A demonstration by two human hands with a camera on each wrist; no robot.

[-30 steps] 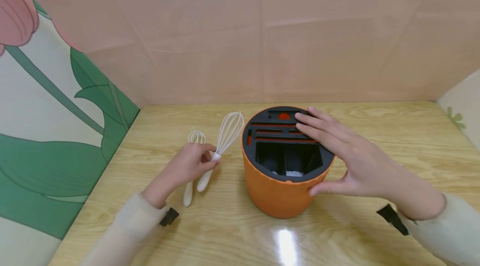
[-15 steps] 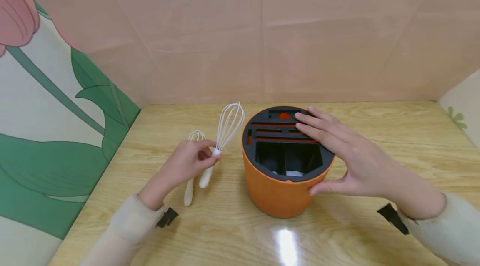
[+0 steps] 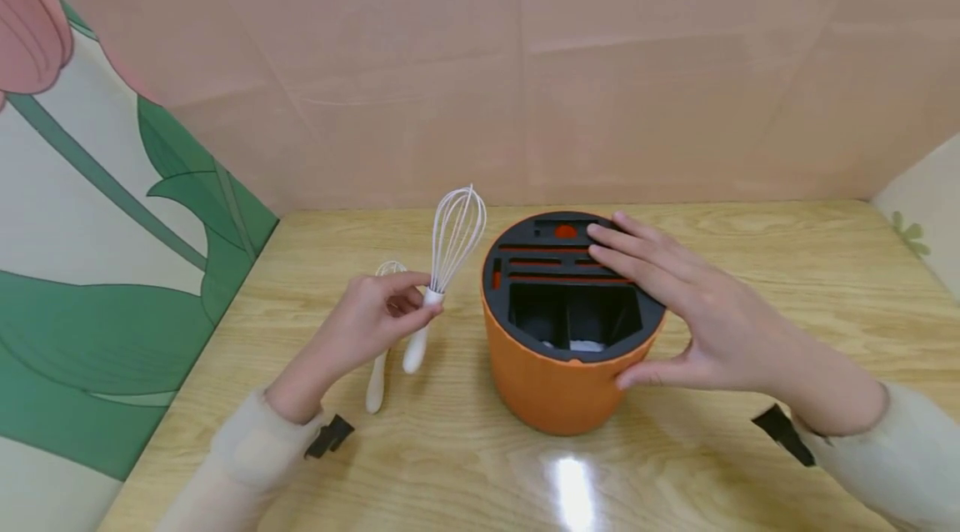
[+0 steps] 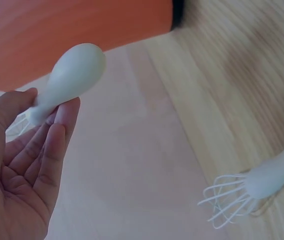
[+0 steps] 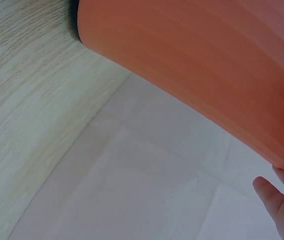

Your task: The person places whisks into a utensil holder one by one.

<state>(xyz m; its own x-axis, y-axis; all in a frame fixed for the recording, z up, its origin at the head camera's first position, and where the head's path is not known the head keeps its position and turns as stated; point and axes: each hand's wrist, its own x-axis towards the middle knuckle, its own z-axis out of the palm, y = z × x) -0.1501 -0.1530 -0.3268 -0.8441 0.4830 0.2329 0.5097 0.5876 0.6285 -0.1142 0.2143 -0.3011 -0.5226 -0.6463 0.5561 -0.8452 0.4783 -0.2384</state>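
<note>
My left hand pinches a white-wired balloon whisk between thumb and fingers near the top of its cream handle. Its wires point up, and the left wrist view shows the handle's rounded end. A smaller whisk lies on the table behind that hand, partly covered by it. To the right stands an orange round utensil holder with a black slotted top. My right hand rests on the holder's right side, fairly straight fingers across the top and thumb against the outer wall.
The holder's top has narrow slots and a divided front opening with something white inside. Beneath everything is a wood-grain table. A pink-beige wall covering rises behind it, and a flower-patterned panel borders the left.
My left hand has raised the whisk off the table and tilted it more upright, wires going up. The right hand, the holder and the smaller whisk stay where they were.
</note>
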